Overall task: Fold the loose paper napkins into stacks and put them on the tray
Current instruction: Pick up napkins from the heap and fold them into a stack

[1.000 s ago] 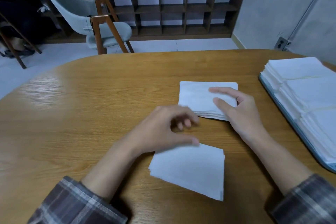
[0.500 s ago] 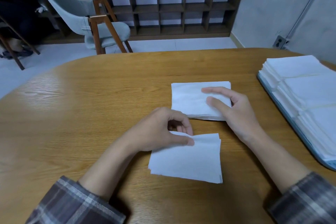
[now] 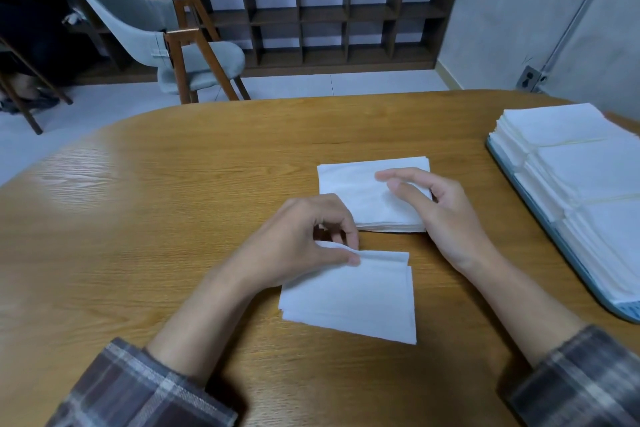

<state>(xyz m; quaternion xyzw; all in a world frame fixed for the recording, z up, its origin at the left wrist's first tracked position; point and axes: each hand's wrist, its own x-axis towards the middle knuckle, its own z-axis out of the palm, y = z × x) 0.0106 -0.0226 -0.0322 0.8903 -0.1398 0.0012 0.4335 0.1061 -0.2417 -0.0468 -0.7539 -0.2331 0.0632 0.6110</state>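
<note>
While the left hand (image 3: 304, 239) pinches the far edge of the top sheet between thumb and forefinger, lifting it into a low rolled ridge, the near napkin pile (image 3: 349, 302) lies flat on the table (image 3: 173, 218) just in front of the person, its corners slightly fanned. Just beyond it, with a narrow strip of bare wood between the two, sits a second napkin stack (image 3: 346, 191), thicker and squared up. The right hand (image 3: 446, 215) is over the right part of that stack, with its fingers loosely spread and slightly bent and nothing gripped; whether the fingertips touch the paper cannot be told. At the right edge of the table, well apart from both piles, a blue-grey tray (image 3: 623, 314) holds folded napkin stacks (image 3: 588, 173), white and set edge to edge in a row that runs from the far end towards the near end and covers nearly all of its surface; its right side is cut off by the frame. Plaid sleeves (image 3: 138, 388) cover both forearms at the bottom of the view. Beyond the table stand a grey upholstered chair (image 3: 156, 31) with wooden legs and a dark cubby shelf unit (image 3: 346, 10) against the wall, and a wall socket (image 3: 528, 78) sits low on the right.
</note>
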